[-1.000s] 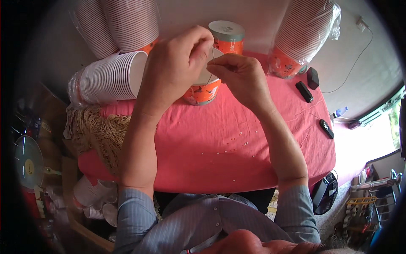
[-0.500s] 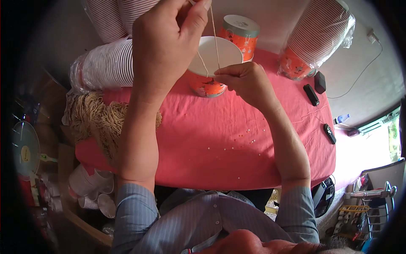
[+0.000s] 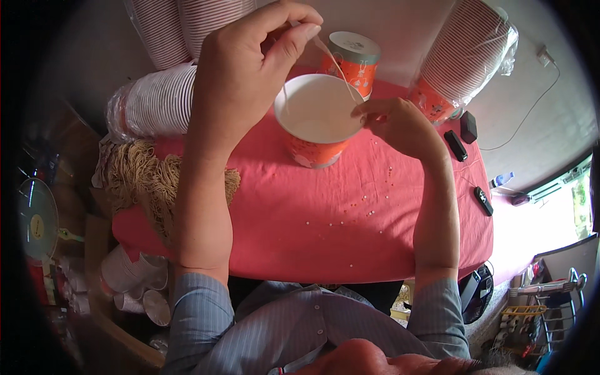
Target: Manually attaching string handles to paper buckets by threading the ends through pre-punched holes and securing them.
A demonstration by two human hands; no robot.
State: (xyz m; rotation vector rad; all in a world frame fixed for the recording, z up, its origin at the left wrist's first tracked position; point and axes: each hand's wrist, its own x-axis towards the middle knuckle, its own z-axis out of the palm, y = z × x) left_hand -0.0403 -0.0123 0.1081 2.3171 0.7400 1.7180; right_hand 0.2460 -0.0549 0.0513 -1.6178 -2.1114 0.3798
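An orange-red paper bucket (image 3: 320, 152) with a white inside stands on the pink cloth, its mouth tilted toward me. My left hand (image 3: 253, 75) is raised above its left side, thumb and fingers pinching a pale cord (image 3: 340, 70). One strand slants from there to the right side of the rim; another hangs by the left side of the mouth. At the right rim, my right hand (image 3: 400, 128) has its thumb and forefinger pinched at the cord's lower end. Its fingertips partly hide that spot.
The pink-covered table (image 3: 281, 244) carries scattered small beads (image 3: 353, 205), a heap of tan cords (image 3: 147, 172) and stacked white cups (image 3: 159, 97). Behind stand a lidded orange bucket (image 3: 355, 56) and a plastic-wrapped bucket stack (image 3: 465, 53). Black devices (image 3: 456, 145) lie at right.
The bucket has come nearer to me and shows more of its inside. My right hand has moved right and slightly down along with its rim; my left hand has lowered slightly.
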